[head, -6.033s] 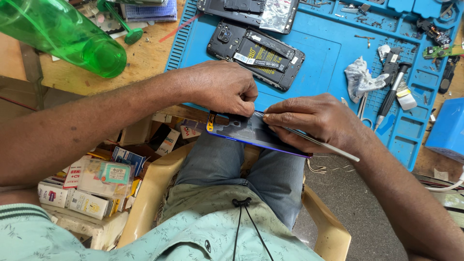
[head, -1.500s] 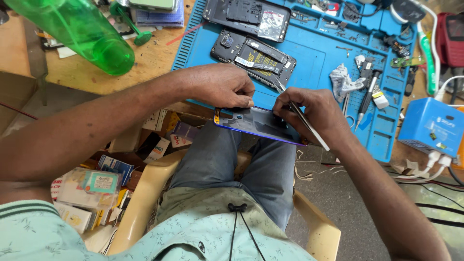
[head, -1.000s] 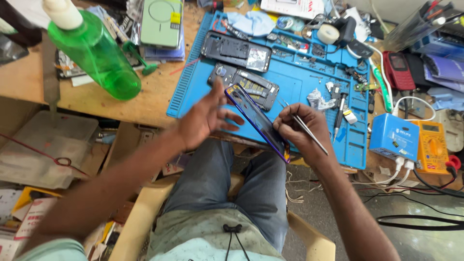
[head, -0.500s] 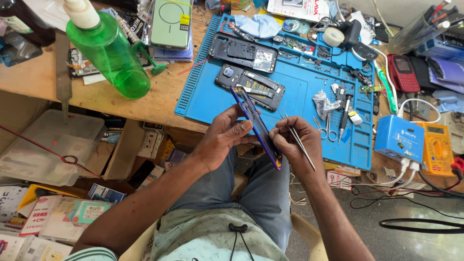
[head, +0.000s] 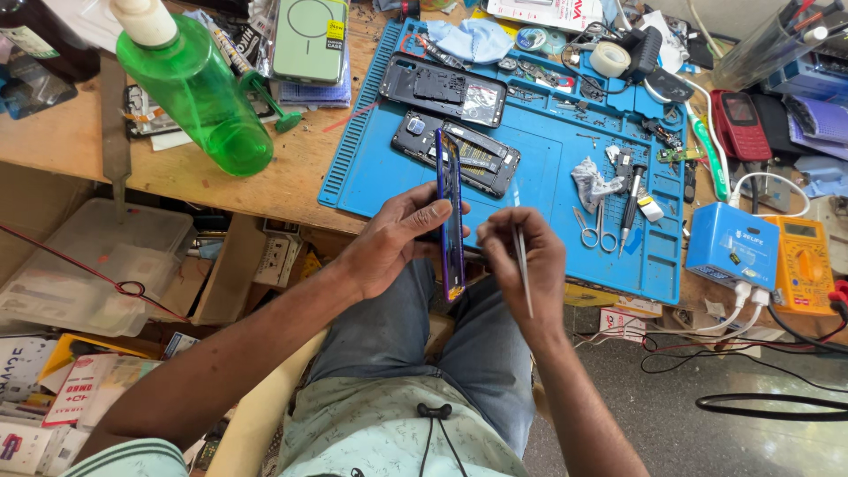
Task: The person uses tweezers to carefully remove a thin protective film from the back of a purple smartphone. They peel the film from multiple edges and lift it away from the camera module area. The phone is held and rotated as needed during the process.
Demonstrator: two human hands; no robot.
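Observation:
My left hand [head: 396, 243] grips a thin blue-edged phone panel [head: 450, 216], held on edge over my lap so that I see only its narrow side. My right hand [head: 521, 261] is just right of the panel and pinches slim metal tweezers [head: 522, 281] that point down toward my wrist. Both hands hover in front of the blue repair mat [head: 539, 168]. On the mat lie two opened phone bodies [head: 455, 155], one behind the other.
A green plastic bottle [head: 199, 88] stands on the wooden bench at the left. Scissors [head: 592, 230], a screwdriver, tape rolls and small parts lie on the mat's right side. A blue charger box [head: 731, 247], a yellow multimeter [head: 799, 265] and cables sit at the right. Boxes fill the floor at the left.
The panel went from lying flat under both hands to standing on edge in my left hand. My right hand stayed beside it with the tweezers.

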